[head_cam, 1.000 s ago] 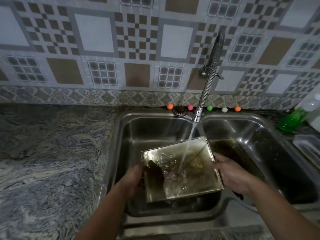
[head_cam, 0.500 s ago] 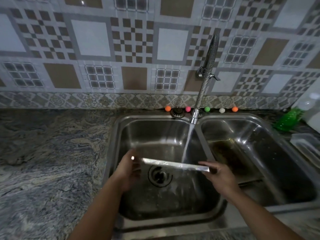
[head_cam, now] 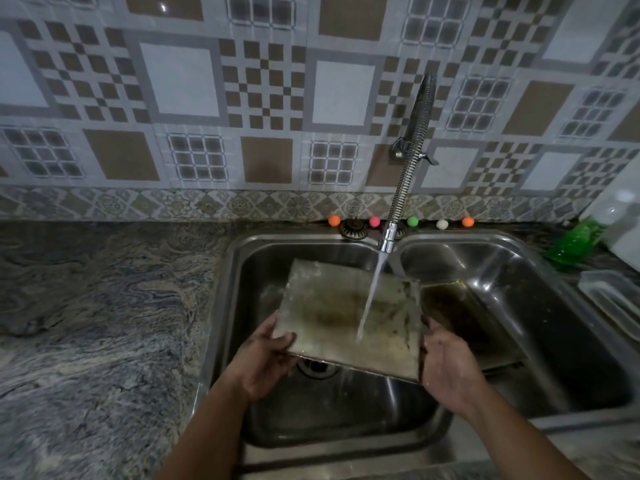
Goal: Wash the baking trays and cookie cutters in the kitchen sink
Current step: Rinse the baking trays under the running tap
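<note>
Left hand (head_cam: 266,355): you grip the baking tray (head_cam: 346,317) at its 8 o'clock corner, thumb on top.
Right hand (head_cam: 446,362): fingers clasp its 4 o'clock edge.
Tray: edge-on half a second ago, now flat side up over the left basin (head_cam: 346,417).
Water (head_cam: 370,299): strikes it at centre-right.

Two bare forearms are entering the frame from the lower edge, one on each side. No sleeve, cuff or glove is showing on either arm (both are uncovered right down to the frame edge). The bare left hand (head_cam: 266,362) is showing no ring, band or watch at the wrist. The bare right hand (head_cam: 446,365) is likewise showing no jewellery or covering. Dim lighting is leaving fine surface detail on both hands, such as the nails, indistinct.
</note>
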